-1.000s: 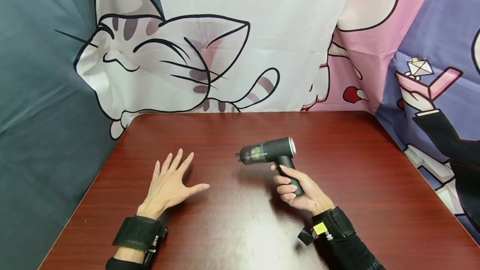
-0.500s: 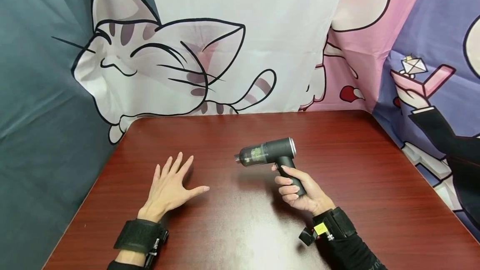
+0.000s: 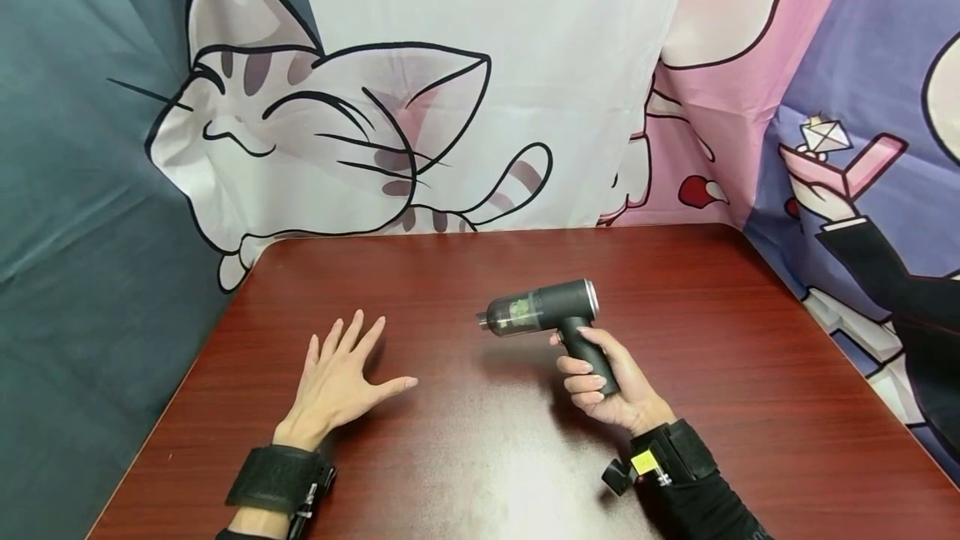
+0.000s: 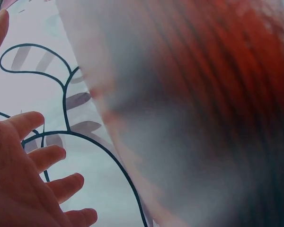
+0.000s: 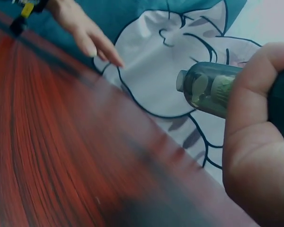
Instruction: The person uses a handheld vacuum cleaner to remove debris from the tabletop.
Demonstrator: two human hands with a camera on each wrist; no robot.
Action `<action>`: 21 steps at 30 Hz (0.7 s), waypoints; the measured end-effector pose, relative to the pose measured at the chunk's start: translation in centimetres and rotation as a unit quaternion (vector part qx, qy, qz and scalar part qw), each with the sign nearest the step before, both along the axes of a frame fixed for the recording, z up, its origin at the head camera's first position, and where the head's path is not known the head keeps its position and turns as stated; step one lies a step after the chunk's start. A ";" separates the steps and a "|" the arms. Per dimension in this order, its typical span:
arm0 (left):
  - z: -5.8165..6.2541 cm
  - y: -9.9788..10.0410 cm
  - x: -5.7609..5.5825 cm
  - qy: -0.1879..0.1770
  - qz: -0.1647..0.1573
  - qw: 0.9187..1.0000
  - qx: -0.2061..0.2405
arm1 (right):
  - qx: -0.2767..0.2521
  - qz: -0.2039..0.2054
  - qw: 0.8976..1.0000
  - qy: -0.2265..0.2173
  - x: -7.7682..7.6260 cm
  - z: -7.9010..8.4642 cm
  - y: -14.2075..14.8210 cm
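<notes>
My right hand grips the handle of a small black handheld vacuum cleaner, held above the table. Its clear dust cup points left, and something pale green shows inside. The rear end has a silver rim. In the right wrist view the vacuum's clear nose sticks out past my curled fingers; most of its body is hidden. My left hand is spread palm down over the left half of the table, holding nothing. The left wrist view shows its separate, extended fingers.
A reddish-brown wooden table lies under both hands. Behind it hangs a cloth backdrop with a cartoon cat, meeting the table's far edge. Each wrist wears a black strap with a camera unit.
My right hand has shifted slightly to the right with the vacuum cleaner still in its grip. The left hand stays nearly still, and the head view has tilted a little.
</notes>
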State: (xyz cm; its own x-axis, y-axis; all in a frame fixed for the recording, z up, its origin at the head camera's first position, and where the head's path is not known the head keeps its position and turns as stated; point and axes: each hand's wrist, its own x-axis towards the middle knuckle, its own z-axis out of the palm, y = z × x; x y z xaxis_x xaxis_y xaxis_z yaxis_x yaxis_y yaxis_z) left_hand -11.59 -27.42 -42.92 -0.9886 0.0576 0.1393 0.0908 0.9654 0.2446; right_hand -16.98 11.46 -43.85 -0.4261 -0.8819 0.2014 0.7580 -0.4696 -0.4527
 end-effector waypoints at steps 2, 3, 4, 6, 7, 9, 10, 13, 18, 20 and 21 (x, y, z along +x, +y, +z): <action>-0.1 0.0 0.0 0.001 0.000 1.000 0.001 | 0.006 -0.015 1.000 0.010 -0.1 0.0 0.4; -0.2 0.1 0.0 0.001 -0.001 1.000 0.002 | 0.012 -0.025 0.999 0.017 -0.2 0.1 0.6; -0.2 0.1 0.0 0.001 -0.001 1.000 0.003 | 0.019 -0.034 0.999 0.024 -0.3 0.1 0.7; -0.3 0.1 0.0 0.000 -0.001 1.000 0.003 | 0.043 -0.057 0.997 0.042 -0.4 0.2 1.1; -0.3 0.1 0.1 -0.002 -0.001 1.000 0.004 | 0.059 -0.069 0.995 0.052 -0.4 0.2 1.2; -0.3 0.1 0.1 -0.004 -0.001 1.000 0.005 | 0.100 -0.095 0.988 0.071 -0.5 0.3 1.5; -0.3 0.1 0.1 -0.005 -0.001 1.000 0.006 | 0.123 -0.109 0.983 0.081 -0.4 0.4 1.6; -0.3 0.1 0.1 -0.003 -0.001 1.000 0.006 | 0.199 -0.158 0.960 0.119 -0.3 0.7 2.0; -0.1 0.1 0.0 -0.001 0.000 1.000 0.007 | 0.290 -0.228 0.911 0.185 -0.3 1.5 2.1; -0.1 0.2 0.0 -0.002 0.001 1.000 0.005 | 0.313 -0.253 0.892 0.204 -0.3 1.8 2.0; -0.1 0.2 0.0 -0.001 0.001 1.000 0.004 | 0.326 -0.267 0.881 0.214 -0.3 1.9 2.0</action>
